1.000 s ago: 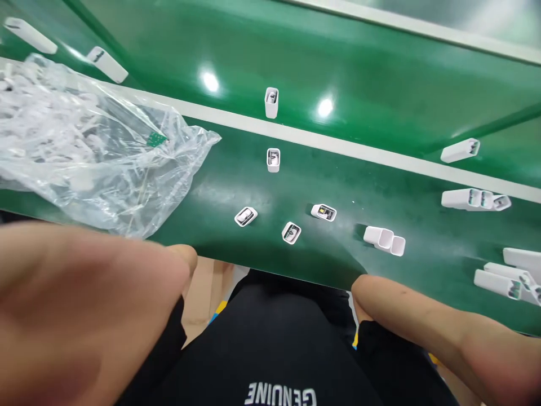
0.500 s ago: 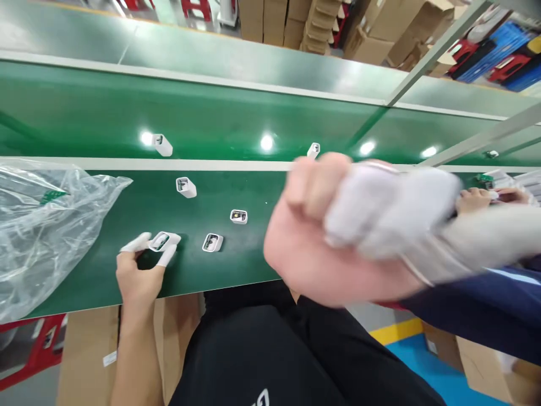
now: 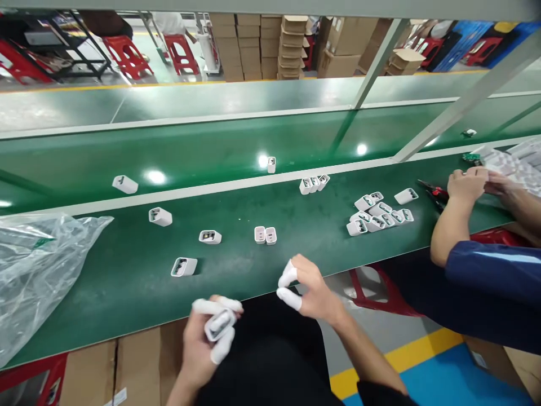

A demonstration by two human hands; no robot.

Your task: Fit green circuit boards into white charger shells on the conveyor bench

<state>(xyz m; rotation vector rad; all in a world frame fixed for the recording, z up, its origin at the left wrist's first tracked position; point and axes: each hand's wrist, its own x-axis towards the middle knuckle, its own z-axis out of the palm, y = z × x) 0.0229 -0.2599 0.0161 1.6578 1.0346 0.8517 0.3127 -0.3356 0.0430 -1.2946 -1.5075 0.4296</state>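
Observation:
White finger cots cover fingertips on both my hands. My left hand (image 3: 198, 345) is closed around a white plastic charger housing (image 3: 220, 326), its open end facing up, just off the table's near edge. My right hand (image 3: 315, 290) is at that edge, thumb and index finger apart, with nothing between them. Nearest to it on the green table (image 3: 236, 270), two white caps (image 3: 265, 235) with small slots lie side by side. To their left are more white housings, one (image 3: 184, 267) close to my left hand and another (image 3: 210, 237) behind it, with parts visible inside.
A clear plastic bag (image 3: 46, 270) covers the table's left end. A cluster of housings (image 3: 376, 217) and red-handled pliers (image 3: 439, 193) lie to the right, beside a co-worker's hands (image 3: 467, 183). A slanted metal post (image 3: 456, 115) rises behind. Single housings (image 3: 125, 184) sit on the green strip beyond the ledge.
My left hand has lifted a housing off the table and moved right and nearer. A large blurred fist with white coverings no longer blocks the view; my right hand now shows, open. The view has shifted.

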